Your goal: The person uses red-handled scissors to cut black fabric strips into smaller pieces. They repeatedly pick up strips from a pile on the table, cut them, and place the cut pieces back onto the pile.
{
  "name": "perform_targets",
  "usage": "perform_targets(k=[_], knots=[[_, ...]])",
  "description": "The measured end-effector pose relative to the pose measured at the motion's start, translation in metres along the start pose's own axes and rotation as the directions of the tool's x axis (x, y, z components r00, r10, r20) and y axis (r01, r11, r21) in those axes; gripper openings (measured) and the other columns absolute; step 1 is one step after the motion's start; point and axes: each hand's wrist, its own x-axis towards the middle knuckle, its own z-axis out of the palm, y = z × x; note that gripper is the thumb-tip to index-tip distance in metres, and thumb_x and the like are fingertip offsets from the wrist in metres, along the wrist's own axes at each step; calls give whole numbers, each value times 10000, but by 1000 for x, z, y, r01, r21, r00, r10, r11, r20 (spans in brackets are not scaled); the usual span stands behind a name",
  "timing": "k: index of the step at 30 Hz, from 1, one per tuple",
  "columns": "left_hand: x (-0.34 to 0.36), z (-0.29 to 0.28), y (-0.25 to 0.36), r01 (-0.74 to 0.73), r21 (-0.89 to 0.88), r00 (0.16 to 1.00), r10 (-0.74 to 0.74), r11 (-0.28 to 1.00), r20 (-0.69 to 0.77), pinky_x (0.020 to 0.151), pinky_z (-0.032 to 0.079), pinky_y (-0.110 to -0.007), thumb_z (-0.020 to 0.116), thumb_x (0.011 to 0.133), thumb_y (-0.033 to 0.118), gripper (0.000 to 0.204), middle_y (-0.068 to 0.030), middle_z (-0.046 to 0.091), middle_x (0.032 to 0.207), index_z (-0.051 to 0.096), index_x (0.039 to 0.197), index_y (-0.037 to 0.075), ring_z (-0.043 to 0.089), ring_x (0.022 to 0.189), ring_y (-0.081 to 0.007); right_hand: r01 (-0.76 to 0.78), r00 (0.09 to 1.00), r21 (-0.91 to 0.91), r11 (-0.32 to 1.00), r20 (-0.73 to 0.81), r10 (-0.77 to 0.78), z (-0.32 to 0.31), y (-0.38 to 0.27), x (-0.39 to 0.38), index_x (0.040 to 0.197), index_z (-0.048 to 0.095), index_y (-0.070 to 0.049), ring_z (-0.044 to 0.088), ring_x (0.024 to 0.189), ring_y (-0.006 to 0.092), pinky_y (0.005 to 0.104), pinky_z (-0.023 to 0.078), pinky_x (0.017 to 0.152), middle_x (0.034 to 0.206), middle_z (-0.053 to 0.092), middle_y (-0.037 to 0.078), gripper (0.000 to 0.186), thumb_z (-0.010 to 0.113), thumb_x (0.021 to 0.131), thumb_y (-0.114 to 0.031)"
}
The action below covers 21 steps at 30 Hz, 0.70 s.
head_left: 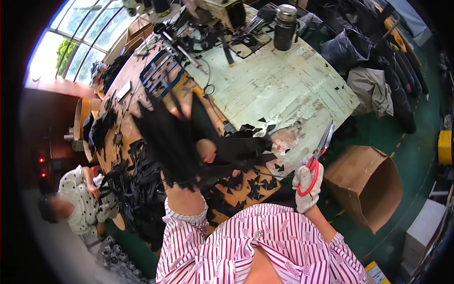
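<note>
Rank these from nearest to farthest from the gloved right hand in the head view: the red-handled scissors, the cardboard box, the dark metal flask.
1. Red-handled scissors: held in the right hand itself, blades pointing up.
2. Cardboard box: on the green floor just to the hand's right.
3. Dark metal flask: at the far end of the worn table, well beyond.

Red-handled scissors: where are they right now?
In the head view the red-handled scissors are at right of centre, held upright in the gloved right hand, just off the worktable's near corner, above the open cardboard box.
</note>
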Motion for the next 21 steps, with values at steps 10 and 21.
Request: perform_targets(k=[10, 21], knots=[[155, 51, -190, 368, -146, 895, -392, 918, -210, 520, 386, -248, 661, 760, -51, 222, -42, 523, 702, 559, 943, 22, 478, 605, -119, -21, 994, 61, 998, -106, 27, -23, 1, 18, 1102, 362, -55, 456, 505, 78, 218, 403, 445, 708, 446, 11, 291, 543, 889, -136], [199, -2, -326, 542, 513, 839, -390, 665, -381, 828, 457, -344, 769, 667, 127, 840, -148, 509, 1166, 315, 1367, 37, 513, 1026, -230, -129, 983, 112, 985, -114, 142, -34, 1, 26, 1073, 405, -47, 435, 501, 73, 205, 387, 441, 777, 466, 31, 303, 559, 843, -170]])
